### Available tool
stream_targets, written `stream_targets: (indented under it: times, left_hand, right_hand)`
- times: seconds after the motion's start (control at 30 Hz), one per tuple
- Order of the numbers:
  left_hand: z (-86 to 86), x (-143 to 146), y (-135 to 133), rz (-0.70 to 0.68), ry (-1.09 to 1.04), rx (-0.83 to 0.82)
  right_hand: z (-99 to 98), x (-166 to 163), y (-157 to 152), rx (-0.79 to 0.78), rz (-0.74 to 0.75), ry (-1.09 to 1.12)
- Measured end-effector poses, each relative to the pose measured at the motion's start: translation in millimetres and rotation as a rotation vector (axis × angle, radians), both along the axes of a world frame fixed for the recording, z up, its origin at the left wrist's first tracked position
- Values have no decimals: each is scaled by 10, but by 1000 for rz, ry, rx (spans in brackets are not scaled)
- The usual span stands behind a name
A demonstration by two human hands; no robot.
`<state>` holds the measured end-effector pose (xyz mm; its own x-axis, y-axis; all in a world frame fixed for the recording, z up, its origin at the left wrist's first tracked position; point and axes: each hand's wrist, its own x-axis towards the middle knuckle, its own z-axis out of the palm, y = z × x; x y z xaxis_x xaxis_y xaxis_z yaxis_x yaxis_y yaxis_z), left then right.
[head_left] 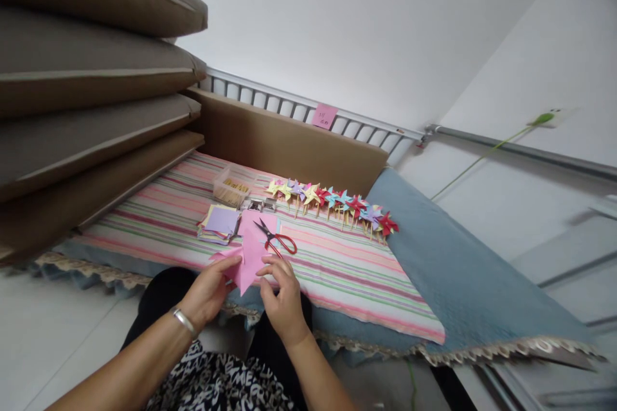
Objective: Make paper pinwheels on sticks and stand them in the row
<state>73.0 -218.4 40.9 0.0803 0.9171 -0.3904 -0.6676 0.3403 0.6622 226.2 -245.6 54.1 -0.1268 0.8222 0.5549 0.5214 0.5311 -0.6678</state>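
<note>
Pinched in my left hand (207, 292) is a piece of pink paper (248, 263), partly folded, with points sticking out to both sides. My right hand (283, 298) is just to the right of the paper with its fingers apart and slightly curled; whether a fingertip touches the paper's edge I cannot tell. Red-handled scissors (274, 237) lie with blades parted on the striped cloth beyond my right hand. Behind the held paper lies more pink paper (258, 221). To the left is a stack of coloured paper squares (220, 221), a lilac one on top.
A clear plastic box (231, 189) holds thin sticks. Small metallic items (260, 205) lie beside it. A row of finished paper pinwheels (332, 202) spans the back of the striped cloth (347, 270). Stacked cushions (96, 90) rise at left; a cardboard panel (289, 148) stands behind.
</note>
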Motion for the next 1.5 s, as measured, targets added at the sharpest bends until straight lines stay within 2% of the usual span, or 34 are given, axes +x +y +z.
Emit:
stream_targets:
  times: [0.17,0.3,0.37,0.53,0.6,0.67,0.77,0.9,1.0,1.1,1.17,1.27,1.37,1.5]
  left_hand:
    - [-38,40,7,3,-19,-10]
    - [-16,43,-7,-19,-41,2]
    - [-10,45,-16,-27,-40,7]
    - [-31,76,-29,-4,-22,-3]
    - [-41,94,-36,4,-21,2]
    - [-53,117,-50,16,-11,13]
    - [-74,159,-92,29,19,23]
    - [-101,140,-153,-39,46,52]
    - [-110,-20,-144,-75,76,60]
    - [-83,-254,-80,-44,163,121]
    - [-33,-381,-31,-95,244,166]
    - [62,-452,16,-243,302,199]
    - [107,-396,31,-314,351,184]
    - [45,-260,29,-413,387,177]
  right_hand:
    - [60,-143,-48,148,-107,-124]
    - [-75,-224,-19,68,-129,-130]
    - [-160,-223,15,-58,-113,40]
    - [-235,-167,109,-574,-65,777]
    - [-221,-171,112,-710,-40,946]
    - [-212,-213,94,-763,19,1003]
    - [-230,-309,77,-729,77,1012]
    - [-244,-326,154,-689,51,1023]
    - [-209,-209,229,-682,61,957]
    - [-159,-76,262,-691,82,880]
    - [-129,-22,265,-707,99,846]
    - [-91,-4,259,-733,137,794]
    - [-62,-28,246,-766,193,729]
    - [-63,-51,249,-789,212,618]
